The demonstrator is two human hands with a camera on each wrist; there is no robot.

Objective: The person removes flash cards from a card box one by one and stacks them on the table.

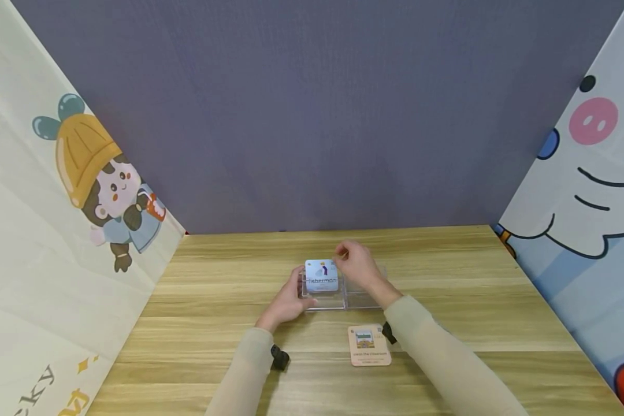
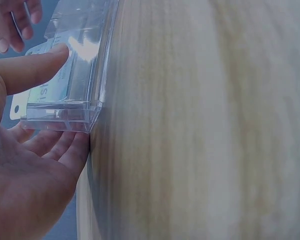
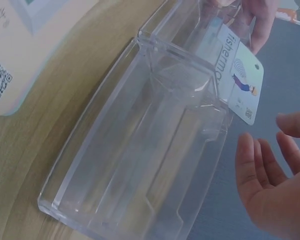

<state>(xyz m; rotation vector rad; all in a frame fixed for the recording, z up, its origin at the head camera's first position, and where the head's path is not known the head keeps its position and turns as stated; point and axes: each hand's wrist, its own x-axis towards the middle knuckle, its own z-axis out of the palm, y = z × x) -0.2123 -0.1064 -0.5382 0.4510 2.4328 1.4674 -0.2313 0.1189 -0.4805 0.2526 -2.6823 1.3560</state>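
The left hand [image 1: 286, 303] is cupping the left end of a clear plastic organizer box [image 1: 343, 289] sitting mid-tabletop [image 1: 447, 271], thumb pressing its upper edge and fingers [image 2: 60, 145] curled against its outer wall. A blue picture card [image 1: 322, 275] is standing upright in the left compartment. The right hand [image 1: 357, 264] is hovering just beside the card's top edge, fingers [image 3: 250, 160] loosely spread and holding nothing. A second picture card [image 1: 369, 345] is lying flat nearer the person, just beside the right sleeve.
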